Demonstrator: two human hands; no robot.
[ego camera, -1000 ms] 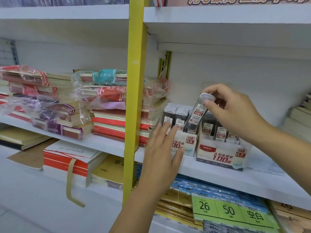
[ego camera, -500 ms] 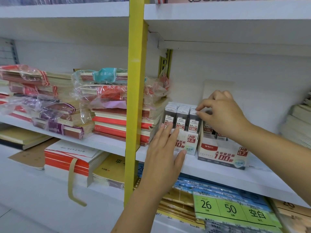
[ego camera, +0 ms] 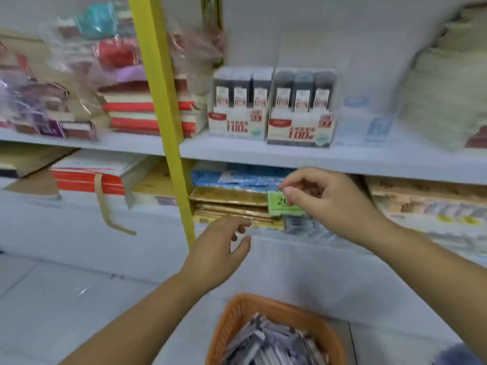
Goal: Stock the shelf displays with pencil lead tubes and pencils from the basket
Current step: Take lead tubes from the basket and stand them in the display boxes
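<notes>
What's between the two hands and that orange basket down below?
Nothing. In the head view, only bare pale floor and shelf base separate the left hand and right hand from the orange basket.

White shelving point(ego camera: 316, 156) against a pale wall point(ego camera: 342, 35), yellow upright post point(ego camera: 160, 101) – grey tiled floor point(ego camera: 52, 299), soft even light

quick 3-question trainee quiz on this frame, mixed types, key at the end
1. True or false: the right hand holds a lead tube.
2. How many tubes show along the front row of the right display box?
3. The orange basket sits: A) on the shelf, B) low in view, beneath the hands, C) in the left hand.

Key: 1. False, both hands look empty. 2. Three. 3. B.
</notes>
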